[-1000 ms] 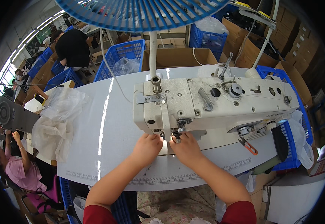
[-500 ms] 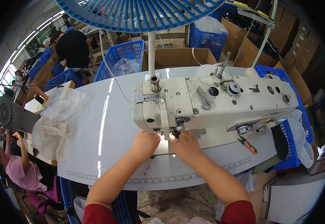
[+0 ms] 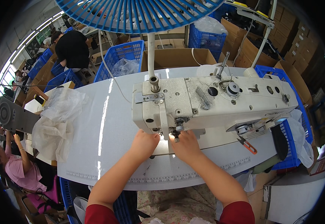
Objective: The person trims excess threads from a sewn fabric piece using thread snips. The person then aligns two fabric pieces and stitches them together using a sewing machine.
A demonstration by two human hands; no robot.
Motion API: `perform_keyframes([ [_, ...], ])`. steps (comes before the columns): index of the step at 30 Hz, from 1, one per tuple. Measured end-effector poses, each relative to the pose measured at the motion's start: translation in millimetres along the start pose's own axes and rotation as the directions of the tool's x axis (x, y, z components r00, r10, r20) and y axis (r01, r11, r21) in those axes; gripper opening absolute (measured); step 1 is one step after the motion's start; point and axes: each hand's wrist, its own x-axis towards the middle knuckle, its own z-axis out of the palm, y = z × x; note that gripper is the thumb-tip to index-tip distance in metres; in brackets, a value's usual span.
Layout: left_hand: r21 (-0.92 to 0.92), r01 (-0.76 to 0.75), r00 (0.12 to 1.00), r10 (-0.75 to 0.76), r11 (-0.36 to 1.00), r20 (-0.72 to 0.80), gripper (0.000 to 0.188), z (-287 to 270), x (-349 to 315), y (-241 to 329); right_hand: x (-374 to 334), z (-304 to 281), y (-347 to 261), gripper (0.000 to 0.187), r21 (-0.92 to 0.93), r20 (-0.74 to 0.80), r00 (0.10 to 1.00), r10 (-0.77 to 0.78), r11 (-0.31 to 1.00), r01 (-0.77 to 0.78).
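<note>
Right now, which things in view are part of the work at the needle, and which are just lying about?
In use:
- left hand and right hand, flat on the table at the needle
- white sewing machine
- pale piece under the needle, mostly hidden by the hands

Lying about:
- clear plastic bags at the table's left edge
- orange-handled tool
- blue crates
- cardboard box
- blue fan
</note>
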Motion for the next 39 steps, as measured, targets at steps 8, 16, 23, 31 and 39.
perform_keyframes([
  [8, -0.055, 0.019, 0.997, -0.023, 0.998, -0.071, 0.005, 0, 0, 1, -1, 5, 1, 0.021, -0.023, -0.069, 0.998, -0.006, 1.000, 0.004],
  [16, 0.046, -0.038, 0.999, 0.039, 0.998, -0.010, 0.002, 3, -2, -3, -1, 4, -1, 0.026, -0.007, -0.050, 0.999, 0.012, 1.000, -0.012],
  [23, 0.088, 0.001, 1.000, -0.001, 0.996, -0.002, 0.002, 8, -4, -3, -1, 2, -2, 0.017, -0.027, -0.034, 0.999, 0.003, 1.000, -0.003],
  [31, 0.110, -0.025, 1.000, 0.026, 0.994, -0.008, 0.002, 9, -4, -5, -2, 7, -3, 0.014, -0.025, -0.048, 0.999, 0.013, 1.000, -0.015],
  [39, 0.130, -0.057, 0.996, 0.064, 0.990, -0.056, 0.005, 1, -1, -4, -2, 4, -4, 0.013, -0.047, -0.065, 0.998, 0.004, 0.999, -0.007],
])
